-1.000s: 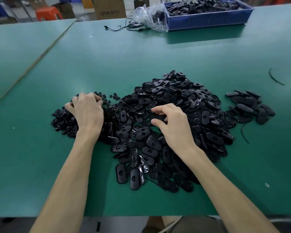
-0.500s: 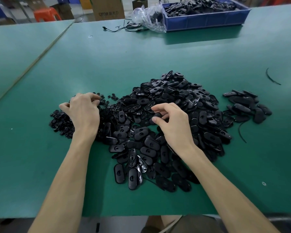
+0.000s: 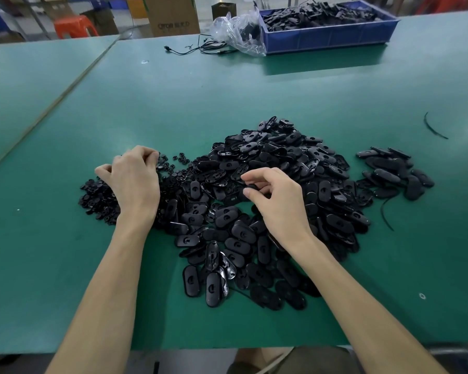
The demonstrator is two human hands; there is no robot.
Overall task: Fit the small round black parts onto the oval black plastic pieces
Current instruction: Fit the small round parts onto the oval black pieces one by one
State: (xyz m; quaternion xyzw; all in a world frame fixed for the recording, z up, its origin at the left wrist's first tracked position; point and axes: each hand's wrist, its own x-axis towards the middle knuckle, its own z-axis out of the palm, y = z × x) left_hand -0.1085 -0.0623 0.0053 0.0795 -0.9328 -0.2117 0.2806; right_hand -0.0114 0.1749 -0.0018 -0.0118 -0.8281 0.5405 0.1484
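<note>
The small round black parts point(image 3: 97, 195) were heaped on the green tabletop point(image 3: 227, 90) at the left, touching the far larger heap of oval black plastic pieces point(image 3: 281, 155) spread across the middle. The left hand point(image 3: 135, 179) was laid over the round parts with its fingers point(image 3: 146, 155) curled down into them; whether anything was gripped there could not be told. The right hand point(image 3: 278, 201) was held over the oval heap, and a black piece point(image 3: 251, 188) was pinched between its thumb and bent fingers point(image 3: 257, 175), only a rounded end being shown. A smaller group of oval pieces point(image 3: 395, 174) was set apart to the right, with a thin black strip point(image 3: 384, 211) lying beside it and a black strand point(image 3: 434, 128) farther off. A small white ring point(image 3: 422, 296) was seen near the front right of the surface. At the far edge a blue bin point(image 3: 330, 39) filled with black parts was placed, a crumpled clear bag point(image 3: 235, 33) against its left end and black cables point(image 3: 200, 48) just beside that. A second green table point(image 3: 25, 85) was butted along the left. Beyond, on the floor, a cardboard box point(image 3: 173, 14) and an orange stool point(image 3: 73, 27) were visible.
</note>
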